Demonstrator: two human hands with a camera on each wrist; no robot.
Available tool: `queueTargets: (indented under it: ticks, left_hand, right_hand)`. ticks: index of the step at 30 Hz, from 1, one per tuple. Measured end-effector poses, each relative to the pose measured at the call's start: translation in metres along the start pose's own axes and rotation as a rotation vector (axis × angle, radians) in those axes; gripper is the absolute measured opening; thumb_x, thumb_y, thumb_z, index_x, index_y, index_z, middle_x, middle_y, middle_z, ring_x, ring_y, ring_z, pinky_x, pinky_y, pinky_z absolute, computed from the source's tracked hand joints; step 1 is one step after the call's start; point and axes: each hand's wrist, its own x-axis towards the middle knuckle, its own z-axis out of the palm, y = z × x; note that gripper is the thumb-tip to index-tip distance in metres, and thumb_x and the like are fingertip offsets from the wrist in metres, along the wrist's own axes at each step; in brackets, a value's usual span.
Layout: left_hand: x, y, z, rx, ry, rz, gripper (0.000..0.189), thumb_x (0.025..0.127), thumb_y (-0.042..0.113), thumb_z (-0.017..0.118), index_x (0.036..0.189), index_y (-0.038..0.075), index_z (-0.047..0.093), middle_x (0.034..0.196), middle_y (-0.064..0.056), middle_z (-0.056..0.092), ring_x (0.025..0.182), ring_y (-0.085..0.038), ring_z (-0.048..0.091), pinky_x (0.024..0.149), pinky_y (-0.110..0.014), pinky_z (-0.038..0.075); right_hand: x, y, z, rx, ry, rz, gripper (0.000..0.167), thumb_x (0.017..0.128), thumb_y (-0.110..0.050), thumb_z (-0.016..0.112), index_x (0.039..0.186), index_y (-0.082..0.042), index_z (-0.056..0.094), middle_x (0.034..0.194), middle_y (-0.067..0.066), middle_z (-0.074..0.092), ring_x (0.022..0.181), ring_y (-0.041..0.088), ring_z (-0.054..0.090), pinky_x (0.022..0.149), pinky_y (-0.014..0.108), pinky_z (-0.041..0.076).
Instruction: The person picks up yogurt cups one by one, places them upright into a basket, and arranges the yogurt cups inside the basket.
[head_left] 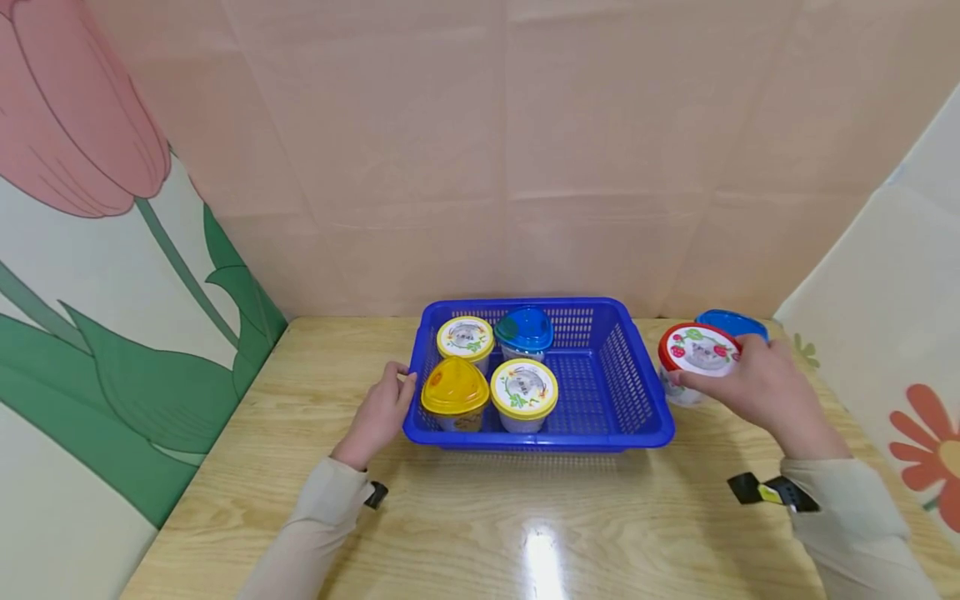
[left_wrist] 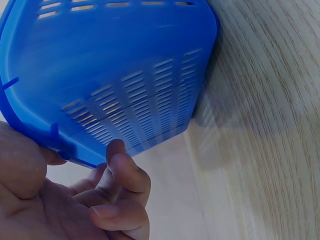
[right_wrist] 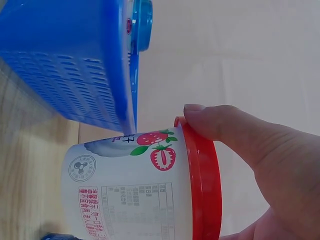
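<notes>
My left hand [head_left: 384,415] is at the left end of a blue plastic basket [head_left: 649,433], gripping its rim between thumb and curled fingers, as the left wrist view shows from below. Right of the basket, my right hand [head_left: 772,392] holds a white cup with a red strawberry-print lid [head_left: 703,350] by that lid. The cup is tilted in the right wrist view, close beside the basket wall [right_wrist: 75,65]. Inside the basket stand two cups with flat yellow-rimmed lids [head_left: 524,388], a cup with a domed yellow lid [head_left: 454,386] and one with a domed blue lid [head_left: 527,327].
Another blue-lidded container [head_left: 731,322] stands on the wooden table [head_left: 480,517] behind my right hand. The basket's right part shows its bare mesh floor [head_left: 573,383]. A pinkish wall covering [head_left: 480,167] rises at the table's back edge, with flower-print panels on both sides.
</notes>
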Motion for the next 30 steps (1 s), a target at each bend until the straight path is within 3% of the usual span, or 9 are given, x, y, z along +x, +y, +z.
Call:
queueTargets:
  ticks: [11, 20, 24, 30]
  left_hand:
    - [0.0, 0.0, 0.0, -0.002, -0.008, -0.018, 0.037, 0.11, 0.032, 0.037, 0.129, 0.001, 0.045, 0.084, -0.009, 0.06, 0.063, -0.019, 0.052, 0.054, -0.031, 0.044]
    - [0.001, 0.0, 0.0, 0.0, 0.003, -0.01, 0.037, 0.109, 0.032, 0.038, 0.128, 0.001, 0.046, 0.084, -0.009, 0.061, 0.064, -0.019, 0.053, 0.055, -0.031, 0.045]
    - [0.001, 0.001, 0.0, 0.002, 0.005, -0.008, 0.036, 0.109, 0.032, 0.038, 0.128, 0.001, 0.046, 0.084, -0.009, 0.061, 0.063, -0.018, 0.053, 0.054, -0.031, 0.045]
    - [0.001, 0.0, 0.0, 0.005, 0.006, -0.003, 0.036, 0.109, 0.031, 0.038, 0.127, 0.001, 0.046, 0.083, -0.009, 0.06, 0.063, -0.018, 0.052, 0.055, -0.031, 0.045]
  right_hand:
    - [0.001, -0.01, -0.009, -0.012, 0.06, 0.031, 0.121, 0.071, -0.074, 0.073, 0.127, 0.026, 0.036, 0.114, 0.045, 0.039, 0.087, 0.051, 0.049, 0.054, 0.047, 0.044]
    - [0.001, -0.026, -0.016, 0.028, 0.087, 0.049, 0.119, 0.07, -0.076, 0.073, 0.13, 0.02, 0.037, 0.116, 0.041, 0.036, 0.092, 0.048, 0.043, 0.056, 0.048, 0.043]
    - [0.002, -0.033, -0.018, 0.028, 0.112, 0.034, 0.116, 0.069, -0.076, 0.074, 0.124, 0.02, 0.038, 0.116, 0.041, 0.036, 0.091, 0.049, 0.043, 0.057, 0.049, 0.042]
    - [0.006, -0.047, -0.019, 0.034, 0.141, 0.007, 0.117, 0.068, -0.078, 0.073, 0.128, 0.017, 0.039, 0.12, 0.04, 0.036, 0.092, 0.048, 0.045, 0.056, 0.047, 0.041]
